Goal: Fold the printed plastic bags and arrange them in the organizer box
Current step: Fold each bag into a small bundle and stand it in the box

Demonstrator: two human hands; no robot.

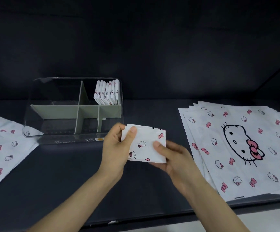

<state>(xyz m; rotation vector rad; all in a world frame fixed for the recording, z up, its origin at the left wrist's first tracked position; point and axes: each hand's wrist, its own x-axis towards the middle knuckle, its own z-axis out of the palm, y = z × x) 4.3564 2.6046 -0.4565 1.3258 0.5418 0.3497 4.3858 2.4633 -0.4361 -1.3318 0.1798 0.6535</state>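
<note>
Head view: folded bag (146,149) held over the desk (65,174), just near of the box (60,131).
Left hand (115,148) and right hand (176,159) both pinch its edges, fingers (160,147) curled; flat bags (236,148) lie to the right.

We've got the folded bag (146,144) pinched between left hand (117,148) and right hand (174,158) above the dark table (68,173). Clear organizer box (35,114) behind: folded bags (107,92) upright in its far-right compartment. Flat bag stack (239,148) at right.

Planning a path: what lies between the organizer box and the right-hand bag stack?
Head view: bare dark tabletop between organizer box and bag stack; the held folded bag is nearer.
</note>
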